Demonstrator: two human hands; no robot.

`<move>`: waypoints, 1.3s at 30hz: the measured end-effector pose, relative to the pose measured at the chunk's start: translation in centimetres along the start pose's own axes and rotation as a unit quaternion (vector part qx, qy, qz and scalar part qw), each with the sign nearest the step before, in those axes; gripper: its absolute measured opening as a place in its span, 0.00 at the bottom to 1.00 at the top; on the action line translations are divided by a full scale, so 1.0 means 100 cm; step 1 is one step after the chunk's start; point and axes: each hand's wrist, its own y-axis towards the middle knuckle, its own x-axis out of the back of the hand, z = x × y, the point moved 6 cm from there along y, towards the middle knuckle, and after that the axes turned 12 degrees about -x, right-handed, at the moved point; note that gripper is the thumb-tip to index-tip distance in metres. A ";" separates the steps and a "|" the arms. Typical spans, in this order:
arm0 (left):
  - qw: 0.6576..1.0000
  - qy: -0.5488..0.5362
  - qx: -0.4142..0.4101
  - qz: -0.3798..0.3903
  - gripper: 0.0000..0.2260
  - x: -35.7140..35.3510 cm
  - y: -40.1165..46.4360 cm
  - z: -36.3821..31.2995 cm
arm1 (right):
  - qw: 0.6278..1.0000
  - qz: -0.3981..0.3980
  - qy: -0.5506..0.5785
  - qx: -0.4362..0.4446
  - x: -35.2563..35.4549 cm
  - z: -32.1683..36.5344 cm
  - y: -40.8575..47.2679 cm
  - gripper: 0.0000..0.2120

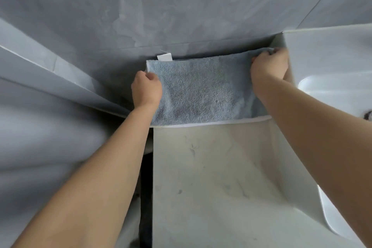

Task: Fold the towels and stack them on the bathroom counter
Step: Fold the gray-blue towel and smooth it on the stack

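1. Folded blue terry-cloth towel (203, 90) lying flat at the far end of the pale marbled stone counter (211, 177), its back edge close against the grey tiled wall (141, 6).
2. White care label (164, 57) sticking up from the towel's far edge, near the left corner.
3. White hem (211, 123) running along the towel's near edge, on the counter top.
4. Left hand (146, 88) at the towel's left side, fingers curled and pinching the cloth near the far left corner.
5. Right hand (269, 66) at the far right corner, fingers curled round a bunched bit of the towel's edge.
6. Both bare forearms reaching forward from the bottom of the view, one on each side of the counter.
7. White ceramic sink basin (330, 90) just right of the towel, its raised rim beside the right hand; a dark drain partly visible at the right edge.
8. Dark narrow gap (146, 197) along the counter's left side, with grey surfaces beyond it.
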 end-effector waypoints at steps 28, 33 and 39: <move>0.851 0.322 -0.397 0.123 0.33 -0.069 -0.022 -0.022 | 0.751 -0.004 -0.467 0.467 -0.042 -0.048 0.000 0.29; 0.850 0.319 -0.407 0.099 0.33 -0.066 -0.021 -0.016 | 0.749 -0.019 -0.457 0.479 -0.042 -0.047 0.000 0.30; 0.846 0.321 -0.421 0.067 0.33 -0.068 -0.022 -0.019 | 0.749 -0.037 -0.453 0.482 -0.043 -0.048 -0.002 0.30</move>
